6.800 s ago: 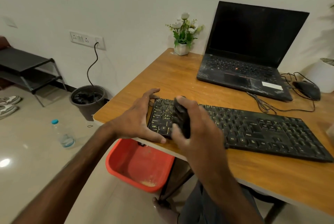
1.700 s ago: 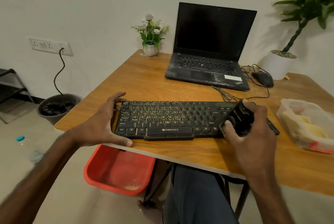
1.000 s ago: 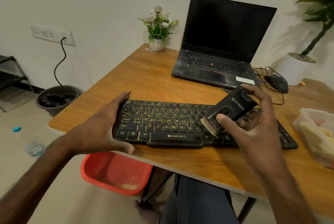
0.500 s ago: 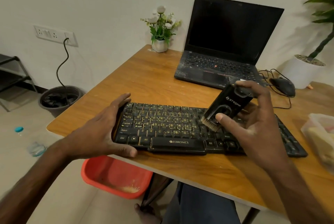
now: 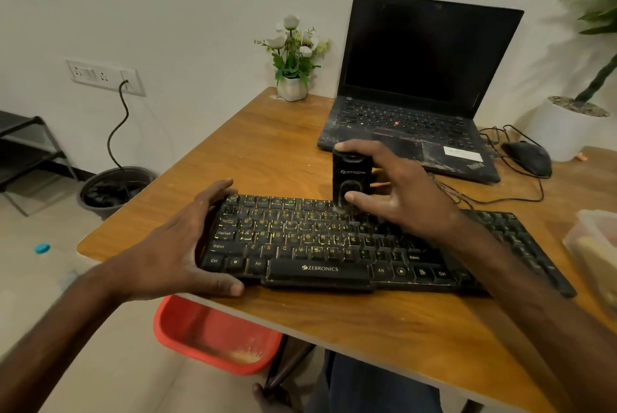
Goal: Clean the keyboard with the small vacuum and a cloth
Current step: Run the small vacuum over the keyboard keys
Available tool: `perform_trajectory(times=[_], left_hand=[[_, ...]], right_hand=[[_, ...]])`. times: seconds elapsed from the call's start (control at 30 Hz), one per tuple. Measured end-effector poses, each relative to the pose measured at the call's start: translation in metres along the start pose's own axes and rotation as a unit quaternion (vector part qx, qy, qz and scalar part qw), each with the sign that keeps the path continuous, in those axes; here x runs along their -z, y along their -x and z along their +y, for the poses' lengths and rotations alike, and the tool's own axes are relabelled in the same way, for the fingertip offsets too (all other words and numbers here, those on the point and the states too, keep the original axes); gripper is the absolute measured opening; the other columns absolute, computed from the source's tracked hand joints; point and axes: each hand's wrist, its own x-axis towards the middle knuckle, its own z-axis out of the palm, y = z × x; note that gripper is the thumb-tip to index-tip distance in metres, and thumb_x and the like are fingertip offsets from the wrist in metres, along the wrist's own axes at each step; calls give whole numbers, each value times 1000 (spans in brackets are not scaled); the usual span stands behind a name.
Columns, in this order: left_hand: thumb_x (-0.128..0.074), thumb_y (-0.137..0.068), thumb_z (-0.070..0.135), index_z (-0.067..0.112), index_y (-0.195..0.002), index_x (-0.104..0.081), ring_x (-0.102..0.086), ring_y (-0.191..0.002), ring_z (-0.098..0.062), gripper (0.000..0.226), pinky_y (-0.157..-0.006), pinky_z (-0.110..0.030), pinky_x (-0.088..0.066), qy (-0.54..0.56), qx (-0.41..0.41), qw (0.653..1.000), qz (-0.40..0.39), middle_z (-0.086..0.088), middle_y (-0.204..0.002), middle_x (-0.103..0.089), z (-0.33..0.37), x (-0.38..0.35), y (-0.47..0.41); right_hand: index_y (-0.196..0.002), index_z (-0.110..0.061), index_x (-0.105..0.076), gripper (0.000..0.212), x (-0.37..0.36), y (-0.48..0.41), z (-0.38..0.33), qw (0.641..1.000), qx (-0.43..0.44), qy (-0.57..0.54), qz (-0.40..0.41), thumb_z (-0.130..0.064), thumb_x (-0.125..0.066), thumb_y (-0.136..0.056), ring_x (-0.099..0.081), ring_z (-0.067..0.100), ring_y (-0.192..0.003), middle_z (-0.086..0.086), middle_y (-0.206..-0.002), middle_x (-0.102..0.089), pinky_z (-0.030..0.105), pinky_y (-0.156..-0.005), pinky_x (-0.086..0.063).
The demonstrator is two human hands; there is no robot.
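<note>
Head view, with the table [image 5: 267, 152] read as a dial and 12 o'clock at the wall. The black Zebronics keyboard [image 5: 300, 239] lies across the near half, from about 7 to 4 o'clock, close to the front edge. The small vacuum [image 5: 351, 179] stands upright, nozzle end down on the upper key rows just right of the middle of the main key block. The task looks to be in its vacuuming stage. Pale grit shows among the keys around the nozzle and across the middle rows, so I judge plenty of the board is left to cover. Wiping has not begun as far as can be seen: neither hand holds a cloth. A clear plastic container [image 5: 594, 245] at 3 o'clock has something yellowish inside; whether that is the cloth I cannot tell.

The right hand [image 5: 400, 192] grasps the vacuum: a fingertip over its top, the thumb pressed low on the front face, the other fingers spread behind and partly hidden. The left hand [image 5: 173, 245] clasps the keyboard's left end at 7 o'clock, thumb along the front edge and fingers curled over the back corner, bracing it.

A dusty laptop [image 5: 417, 79] sits open at 1 o'clock, a mouse [image 5: 529, 157] at 2, a small flower pot [image 5: 293, 59] at 12. A red tub [image 5: 213, 336] sits on the floor beneath the front edge.
</note>
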Motion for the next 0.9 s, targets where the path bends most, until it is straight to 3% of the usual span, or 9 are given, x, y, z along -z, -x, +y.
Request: perform_trajectory(times=[0.1, 0.2, 0.3, 0.37, 0.47, 0.63, 0.7, 0.8, 0.9], left_hand=[[-88, -43, 75, 60, -149, -1, -28, -138, 15, 138, -117, -29, -32, 4, 7, 1000, -2, 41, -150, -24, 1, 0, 1], [-89, -45, 72, 59, -150, -1, -28, -141, 12, 138, -118, -32, -32, 11, 1, 1000, -1, 39, -153, -23, 1, 0, 1], [-88, -44, 74, 57, -151, -2, -29, -141, 10, 138, -117, -33, -34, 7, 7, 1000, 0, 37, -154, -24, 3, -1, 1], [-87, -43, 76, 56, -151, -3, -31, -141, 9, 138, -116, -34, -35, 2, 6, 1000, 3, 36, -153, -25, 3, -1, 1], [-86, -40, 79, 56, -152, -3, -31, -141, 8, 141, -117, -38, -35, 3, 14, 1000, 6, 36, -154, -25, 5, -2, 1], [-86, -39, 79, 56, -152, -3, -31, -142, 9, 142, -118, -40, -34, 3, 15, 1000, 12, 35, -154, -26, 6, -2, 2], [-87, -39, 78, 56, -152, -4, -31, -142, 8, 142, -118, -41, -33, 2, 17, 1000, 14, 34, -154, -27, 6, -3, 2], [-88, -39, 77, 57, -151, -5, -32, -141, 8, 141, -118, -41, -33, 10, 19, 1000, 11, 36, -153, -28, 5, -3, 1], [-90, -40, 75, 56, -152, -6, -33, -142, 5, 141, -118, -44, -34, 13, 16, 1000, 15, 33, -155, -28, 6, -3, 2]], right_hand=[[-141, -37, -38, 65, 1, -10, 15, 997, 23, 74, 19, -20, -71, -88, -57, 1, -113, -16, -130, -53, 26, -90, -55], [-138, -35, -41, 66, 3, -5, 18, 997, 23, -26, 70, -17, -74, -84, -57, -5, -111, -32, -123, -48, 15, -84, -53], [-134, -39, -44, 65, 5, 1, 17, 996, 19, -86, 29, -16, -76, -82, -63, 5, -106, -25, -123, -50, 21, -73, -58], [-135, -45, -42, 66, 5, 0, 17, 999, 28, -20, -6, -20, -74, -83, -62, 0, -105, -23, -122, -52, 19, -76, -57], [-141, -40, -38, 63, 9, -1, 20, 991, 51, 123, 19, -27, -67, -87, -60, 9, -110, -7, -127, -59, 32, -86, -57], [-136, -32, -45, 64, 4, 3, 16, 996, 62, -33, 52, -13, -76, -84, -61, 4, -109, -7, -128, -55, 18, -84, -56], [-136, -39, -43, 64, -2, 1, 15, 998, 64, 5, 15, -17, -74, -85, -61, 1, -106, -9, -125, -57, 19, -81, -56], [-141, -40, -38, 61, 2, -1, 19, 990, 60, 129, 22, -26, -67, -89, -61, 13, -107, -3, -124, -61, 36, -81, -58], [-138, -36, -41, 61, 2, 2, 17, 995, 59, 64, 44, -22, -70, -87, -63, 12, -107, -5, -125, -59, 31, -81, -59]])
